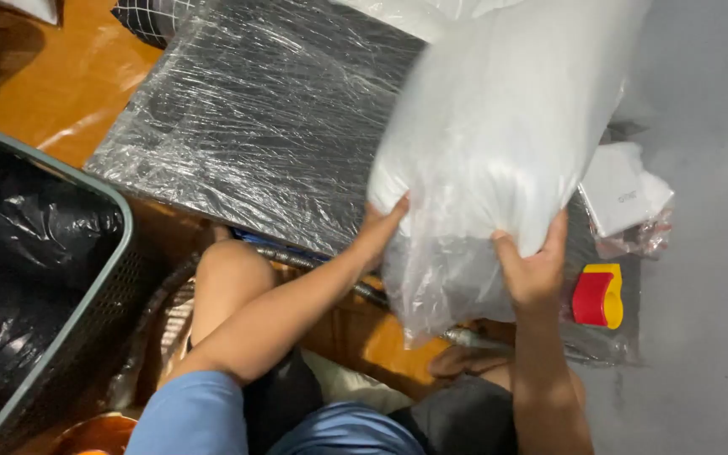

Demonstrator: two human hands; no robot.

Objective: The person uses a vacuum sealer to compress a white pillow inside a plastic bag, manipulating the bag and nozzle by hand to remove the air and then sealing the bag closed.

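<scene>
Clearly, both hands hold one big white pillow in a clear plastic bag [499, 135]: the left hand [381, 227] is pressed flat against its lower left side, and the right hand [535, 270] grips its bottom edge with the fingers bent around the plastic. The pillow is lifted and tilted above the right part of a dark flat slab wrapped in plastic film [254, 109], which lies on the orange floor [35, 93]. A grey basket [103, 295] with a black bag inside stands at the left, and a red and yellow object [597, 295] lies just right of the right hand.
</scene>
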